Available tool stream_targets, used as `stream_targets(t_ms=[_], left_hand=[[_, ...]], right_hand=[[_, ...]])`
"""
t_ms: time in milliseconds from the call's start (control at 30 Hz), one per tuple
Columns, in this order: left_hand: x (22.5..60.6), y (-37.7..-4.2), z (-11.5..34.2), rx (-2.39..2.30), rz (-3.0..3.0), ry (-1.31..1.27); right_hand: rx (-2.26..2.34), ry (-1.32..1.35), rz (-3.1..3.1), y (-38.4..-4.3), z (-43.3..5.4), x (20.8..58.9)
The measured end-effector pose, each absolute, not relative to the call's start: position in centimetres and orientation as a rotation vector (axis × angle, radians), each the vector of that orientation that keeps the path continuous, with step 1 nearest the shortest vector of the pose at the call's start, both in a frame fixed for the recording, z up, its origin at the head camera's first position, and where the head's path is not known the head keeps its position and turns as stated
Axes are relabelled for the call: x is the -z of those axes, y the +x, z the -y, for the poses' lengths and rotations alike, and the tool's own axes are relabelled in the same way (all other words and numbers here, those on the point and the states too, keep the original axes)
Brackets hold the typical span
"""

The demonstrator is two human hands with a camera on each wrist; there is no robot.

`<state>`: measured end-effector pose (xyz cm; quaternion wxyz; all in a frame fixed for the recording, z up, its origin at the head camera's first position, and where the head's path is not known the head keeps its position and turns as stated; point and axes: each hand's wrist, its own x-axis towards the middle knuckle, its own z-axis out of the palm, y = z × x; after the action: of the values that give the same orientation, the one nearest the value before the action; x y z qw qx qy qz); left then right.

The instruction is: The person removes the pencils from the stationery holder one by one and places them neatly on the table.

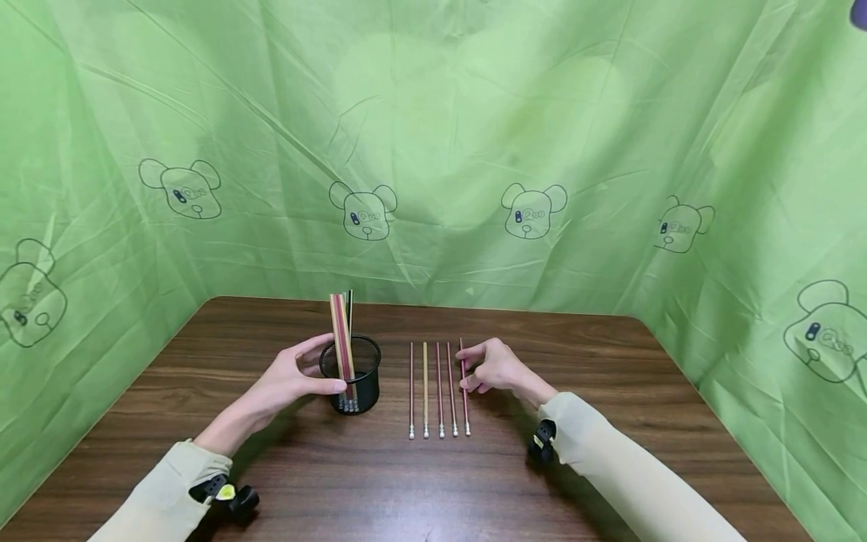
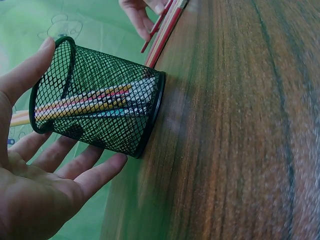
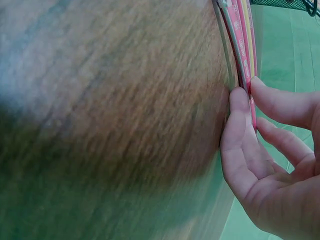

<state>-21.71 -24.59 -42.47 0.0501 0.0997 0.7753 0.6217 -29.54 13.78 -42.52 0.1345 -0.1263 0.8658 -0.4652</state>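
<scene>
Nearest, pale fabric sleeves (image 1: pixel 630 470) are seen. By the right grip (image 1: pixel 494 367), a slim pink pencil (image 1: pixel 465 406) is pinched at the brown worktop (image 1: pixel 379 482), its length pointing away; leftward, past four pink or yellow pencils (image 1: pixel 439 388), a round black mesh cup (image 1: pixel 368 391) is held by the left grip (image 1: pixel 290 376).

The cup (image 1: pixel 366 391) hides part of the left hand (image 1: pixel 286 379); the right hand (image 1: pixel 497 366) covers part of the end pencil (image 1: pixel 466 410). In the head view, both sleeves (image 1: pixel 630 455) and the table (image 1: pixel 379 497) run off the bottom edge, and the top right corner crops a purple thing (image 1: pixel 860 13). The right wrist view blurs the pencil lettering (image 3: pixel 243 52).
</scene>
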Motion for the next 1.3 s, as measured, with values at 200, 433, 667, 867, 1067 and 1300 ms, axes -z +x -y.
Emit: stream_targets(t_ms=[200,433,667,867,1067,1300], left_hand=[[42.45,-21.73,24.58,-1.882,-2.374,0.295],[42.52,-21.8,24.52,-1.889,-2.364,0.291],[42.35,-21.62,24.44,-1.887,-2.371,0.31],[42.25,-21.49,24.37,-1.888,-2.368,0.309],[42.25,-21.49,24.37,-1.883,-2.376,0.309],[42.57,-21.66,24.5,-1.894,-2.363,0.307]], right_hand=[[1.335,-0.368,-2.525,-29.59,-13.57,42.46],[1.297,-0.38,-2.562,-29.75,-13.51,42.52],[1.269,-0.383,-2.58,-29.84,-13.29,42.69],[1.255,-0.368,-2.589,-29.73,-13.15,42.72],[1.262,-0.359,-2.588,-29.76,-13.16,42.82],[1.263,-0.354,-2.587,-29.85,-13.13,42.83]])
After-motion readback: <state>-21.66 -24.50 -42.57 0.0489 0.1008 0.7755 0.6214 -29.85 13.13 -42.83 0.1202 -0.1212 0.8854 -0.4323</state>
